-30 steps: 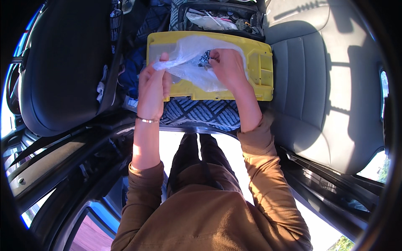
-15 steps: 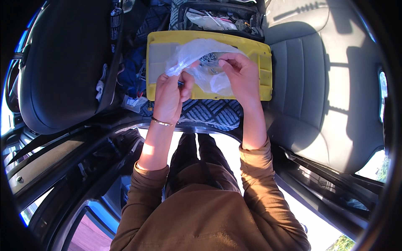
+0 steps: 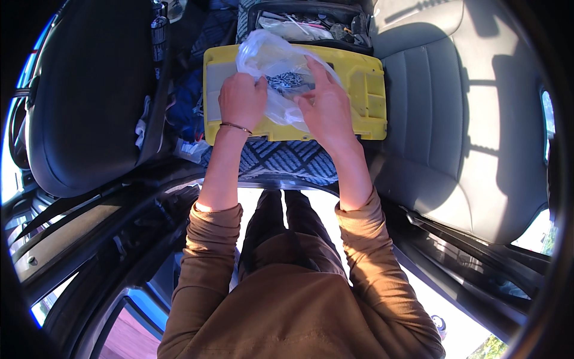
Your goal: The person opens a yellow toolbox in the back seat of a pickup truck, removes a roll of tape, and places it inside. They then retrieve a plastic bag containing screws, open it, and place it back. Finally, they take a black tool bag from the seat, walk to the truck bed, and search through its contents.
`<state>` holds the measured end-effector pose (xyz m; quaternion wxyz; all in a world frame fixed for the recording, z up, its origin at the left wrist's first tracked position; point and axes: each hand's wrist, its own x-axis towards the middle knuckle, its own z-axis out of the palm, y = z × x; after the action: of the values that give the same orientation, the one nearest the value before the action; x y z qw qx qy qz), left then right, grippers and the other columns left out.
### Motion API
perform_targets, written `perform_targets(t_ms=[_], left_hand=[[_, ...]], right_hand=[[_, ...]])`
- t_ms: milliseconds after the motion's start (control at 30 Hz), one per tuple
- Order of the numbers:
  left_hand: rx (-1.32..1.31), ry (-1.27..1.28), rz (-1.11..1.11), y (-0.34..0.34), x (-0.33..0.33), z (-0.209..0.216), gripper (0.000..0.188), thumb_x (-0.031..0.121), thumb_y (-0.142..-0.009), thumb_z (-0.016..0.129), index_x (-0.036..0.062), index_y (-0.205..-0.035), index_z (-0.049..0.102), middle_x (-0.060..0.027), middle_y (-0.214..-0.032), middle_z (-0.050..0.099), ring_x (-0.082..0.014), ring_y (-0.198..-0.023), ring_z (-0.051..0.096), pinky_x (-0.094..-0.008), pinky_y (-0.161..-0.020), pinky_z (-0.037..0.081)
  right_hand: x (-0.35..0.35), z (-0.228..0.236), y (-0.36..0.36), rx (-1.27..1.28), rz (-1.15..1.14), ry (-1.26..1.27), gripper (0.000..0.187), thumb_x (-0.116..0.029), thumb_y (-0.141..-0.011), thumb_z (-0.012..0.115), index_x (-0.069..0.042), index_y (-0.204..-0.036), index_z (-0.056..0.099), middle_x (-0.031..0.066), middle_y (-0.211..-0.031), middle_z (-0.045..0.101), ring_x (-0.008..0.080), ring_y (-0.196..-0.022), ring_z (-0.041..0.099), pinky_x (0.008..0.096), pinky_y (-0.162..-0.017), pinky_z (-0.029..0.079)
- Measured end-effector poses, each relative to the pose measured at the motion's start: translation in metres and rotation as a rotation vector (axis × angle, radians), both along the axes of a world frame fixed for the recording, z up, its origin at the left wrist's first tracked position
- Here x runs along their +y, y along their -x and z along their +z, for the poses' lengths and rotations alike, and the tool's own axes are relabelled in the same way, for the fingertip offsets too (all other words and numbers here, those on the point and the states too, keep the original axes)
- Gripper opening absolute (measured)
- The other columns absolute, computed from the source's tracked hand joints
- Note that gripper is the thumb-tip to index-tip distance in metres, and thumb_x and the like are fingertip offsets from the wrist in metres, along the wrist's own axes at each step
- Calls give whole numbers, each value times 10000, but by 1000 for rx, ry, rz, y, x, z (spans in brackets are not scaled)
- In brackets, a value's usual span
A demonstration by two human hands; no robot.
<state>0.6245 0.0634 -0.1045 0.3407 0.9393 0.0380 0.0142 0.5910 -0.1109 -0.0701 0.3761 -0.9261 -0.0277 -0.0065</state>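
Observation:
A clear plastic bag (image 3: pixel 261 51) rests over the yellow plastic lid or case (image 3: pixel 353 60), its mouth spread wide. Inside it lies a heap of small metal screws (image 3: pixel 284 81). My left hand (image 3: pixel 242 100) is closed on the bag's left edge, back of the hand up. On the right side of the opening is my right hand (image 3: pixel 326 106), its thumb and index finger apart, touching the plastic; its other fingers are partly hidden.
Behind the yellow case stands a black open toolbox (image 3: pixel 308 30) with assorted tools and a plastic packet. A grey car seat (image 3: pixel 430 119) flanks the right, a black seat back (image 3: pixel 89 102) the left. Patterned carpet (image 3: pixel 275 160) covers the floor in front.
The bag's mouth has opened wider, showing more of the screws. My left hand has turned back-up and moved slightly forward. My right thumb and fingers have parted from a pinch.

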Motion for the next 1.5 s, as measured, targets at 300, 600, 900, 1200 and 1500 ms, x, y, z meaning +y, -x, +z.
perform_targets(t_ms=[300, 600, 900, 1200, 1500], left_hand=[[-149, 277, -55, 8, -11, 22, 233, 159, -917, 655, -55, -987, 719, -277, -908, 711, -467, -892, 690, -519, -796, 539], [-43, 366, 12, 18, 16, -4, 268, 130, -944, 687, -79, -1109, 716, -187, -1002, 771, -241, -925, 741, -363, -819, 545], [14, 391, 63, 30, 16, 12, 386, 206, -874, 788, -87, -1068, 630, -211, -837, 739, -309, -813, 747, -394, -740, 556], [149, 935, 46, 81, 7, 46, 274, 254, -1048, 672, 36, -889, 622, 74, -626, 457, -13, -523, 368, -224, -479, 288], [484, 1404, 79, 94, -24, 37, 444, 354, -1137, 468, 7, -969, 688, -36, -705, 609, -47, -515, 430, -199, -438, 296]], right_hand=[[-6, 21, 8, -14, 32, 172, 870, -57, -777, 824, -20, -1529, 387, 275, -1418, 552, 465, -1225, 599, 510, -993, 515], [-15, 17, 16, 132, -32, 43, 604, -58, -850, 773, 30, -1390, 518, 268, -1261, 628, 452, -1183, 617, 493, -984, 512], [-17, -1, 11, -17, -58, -113, 317, -5, -841, 779, 9, -1146, 692, 156, -1046, 690, 296, -930, 714, 405, -830, 568], [-5, -38, -15, -125, -7, 140, 152, -32, -835, 771, -10, -980, 727, 162, -921, 656, 369, -856, 665, 457, -762, 517], [-10, 16, 18, -7, -125, -321, 128, -60, -848, 795, -22, -941, 715, 90, -933, 665, 218, -786, 632, 347, -717, 499]])
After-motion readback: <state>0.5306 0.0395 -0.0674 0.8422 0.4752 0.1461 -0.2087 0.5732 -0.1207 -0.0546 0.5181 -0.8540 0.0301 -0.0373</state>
